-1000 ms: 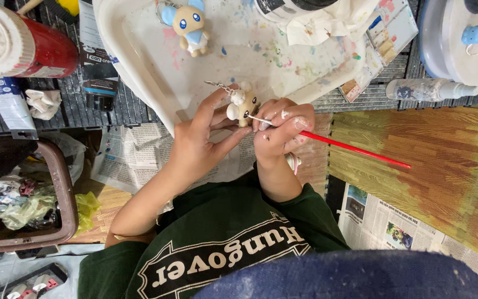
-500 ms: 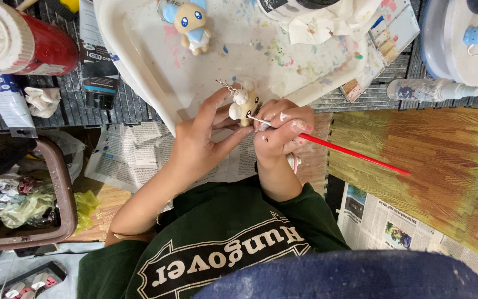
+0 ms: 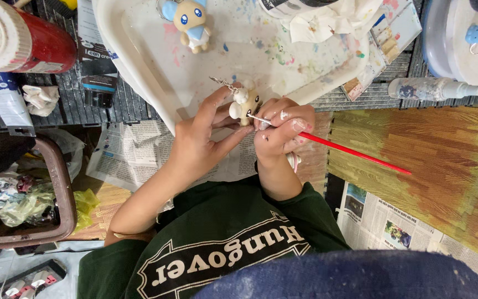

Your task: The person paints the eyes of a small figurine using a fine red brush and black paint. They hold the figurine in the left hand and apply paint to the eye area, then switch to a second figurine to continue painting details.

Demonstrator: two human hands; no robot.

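Clearly, the main risk sits at the small cream animal figurine with a metal keychain (image 3: 244, 102), pinched just off the near rim of the paint-speckled white plastic tray (image 3: 139, 72) by the left hand (image 3: 203, 138), its fingers closed narrowly around it. The right hand (image 3: 280, 130) grips a thin red-handled paintbrush (image 3: 355, 154), tip touching the figurine; a slip could smear paint. Beyond, inside the tray, a blue-eared painted figurine (image 3: 190, 25) could be bumped.
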